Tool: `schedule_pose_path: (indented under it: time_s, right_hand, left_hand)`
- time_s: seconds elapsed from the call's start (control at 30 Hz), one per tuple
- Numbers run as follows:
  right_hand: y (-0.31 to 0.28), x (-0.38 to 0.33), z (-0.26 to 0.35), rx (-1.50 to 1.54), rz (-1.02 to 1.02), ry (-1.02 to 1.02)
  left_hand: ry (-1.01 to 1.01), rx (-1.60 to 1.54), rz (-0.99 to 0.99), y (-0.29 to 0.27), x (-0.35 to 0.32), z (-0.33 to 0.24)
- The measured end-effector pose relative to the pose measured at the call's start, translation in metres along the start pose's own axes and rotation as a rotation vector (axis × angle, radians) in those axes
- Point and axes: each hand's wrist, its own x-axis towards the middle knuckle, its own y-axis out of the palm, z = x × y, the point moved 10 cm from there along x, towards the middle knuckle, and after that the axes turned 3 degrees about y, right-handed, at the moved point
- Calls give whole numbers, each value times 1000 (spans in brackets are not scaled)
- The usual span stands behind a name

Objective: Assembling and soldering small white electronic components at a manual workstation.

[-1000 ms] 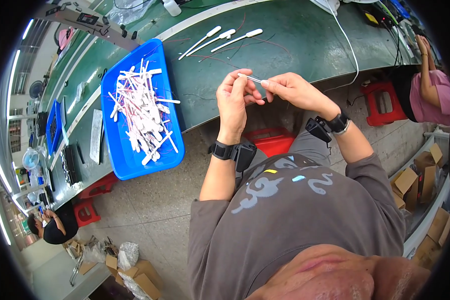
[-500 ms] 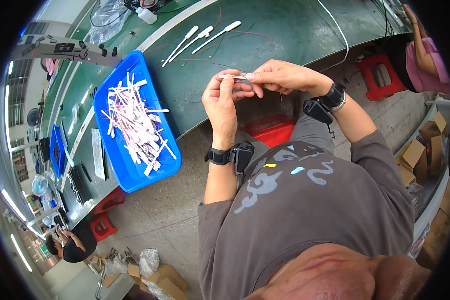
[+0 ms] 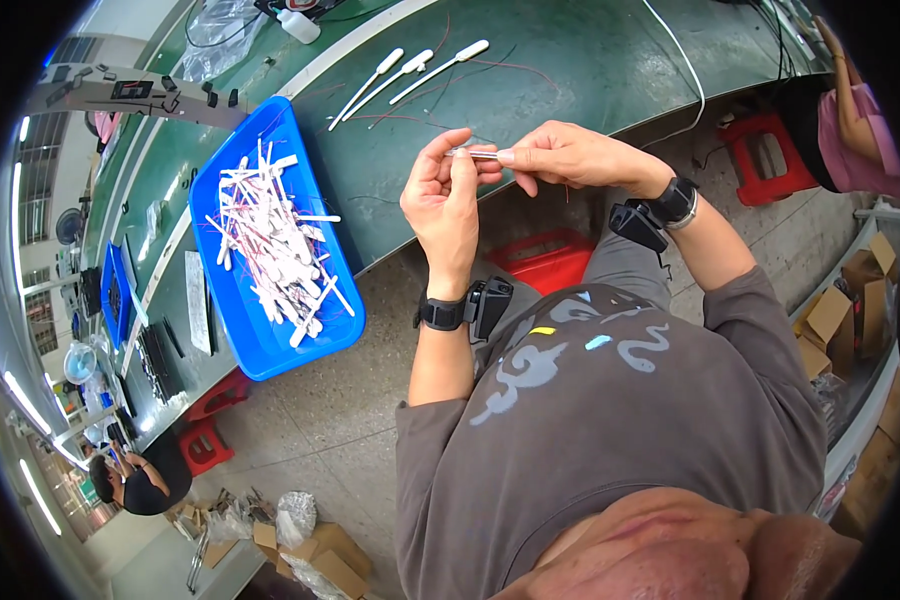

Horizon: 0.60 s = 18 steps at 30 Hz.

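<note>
A thin, pale, shiny rod (image 3: pixel 483 154) spans the gap between my two hands, over the near edge of the green table. My left hand (image 3: pixel 442 210) pinches one end with the thumb against the fingers, its index finger lifted. The other end sits under the thumb of my right hand (image 3: pixel 582 160), whose fingers are curled below. Just beyond my hands lie three white slender sticks with thicker ends, such as this white stick (image 3: pixel 440 72), with thin red and dark wires around them. What kind of part the rod is cannot be made out.
At left a blue tray (image 3: pixel 260 366) overhangs the table edge, heaped with white sticks (image 3: pixel 275 240) and red wires. A white cable (image 3: pixel 692 65) crosses the green table (image 3: pixel 590 70). Red stools (image 3: pixel 545 262) stand below; another person's arm (image 3: pixel 850 105) shows at far right.
My left index finger has lifted and the left fingers have opened a little around the rod, so more of it shows. My right hand has barely moved. The view has shifted slightly.
</note>
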Motion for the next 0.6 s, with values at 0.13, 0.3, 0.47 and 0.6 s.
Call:
schedule_pose_path:
  time_s: [0.13,0.3,0.47,0.6]
  right_hand:
    - [-4,2,3,-9,-5,-76]
    - [-6,4,-3,4,14,-46]
    - [0,2,-5,89,67,1]
    - [0,-10,-3,567,149,3]
  left_hand:
    - [-9,-58,-26,6,-1,4]
    - [-157,-143,6,8,-3,30]
    - [-122,-33,41,8,-3,30]
    - [-119,-156,-138,-5,3,23]
